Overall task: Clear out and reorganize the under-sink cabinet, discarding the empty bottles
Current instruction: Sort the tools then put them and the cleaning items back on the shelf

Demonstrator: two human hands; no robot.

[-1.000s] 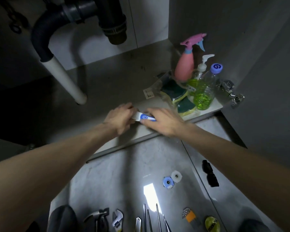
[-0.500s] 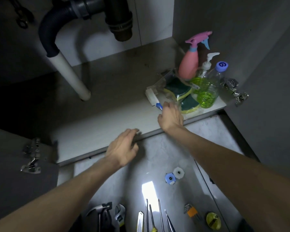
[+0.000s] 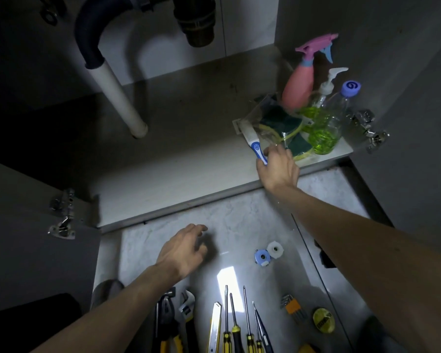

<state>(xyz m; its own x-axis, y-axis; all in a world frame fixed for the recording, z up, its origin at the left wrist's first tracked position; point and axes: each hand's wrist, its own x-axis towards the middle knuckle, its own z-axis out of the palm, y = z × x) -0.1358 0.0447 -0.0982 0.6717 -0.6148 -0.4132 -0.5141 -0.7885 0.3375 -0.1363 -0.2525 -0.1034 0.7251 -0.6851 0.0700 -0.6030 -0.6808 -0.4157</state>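
So the right hand has its fingers curled round the blue end of a white-and-blue brush-like tool, pinching it at the handle. The tool lies flat on the cabinet floor, long axis running diagonally: blue end toward the front edge and the hand, white end pointing back and to the left, right up against the clear plastic bag of green sponges. Can't really tell what's on the white tip, too dim.

The left hand holds nothing, fingers loosely spread and relaxed, hovering over the marble floor just outside the cabinet.

Behind the bag, in the back right corner, stand the pink spray bottle, a pump bottle with green liquid, and a clear bottle with a purple cap, all upright and bunched together, the pink one tilted a bit. White drain pipe comes down at the left.

On the floor near me: two small round fittings, a row of screwdrivers, pliers, a wrench, hex keys and a yellow tape measure.
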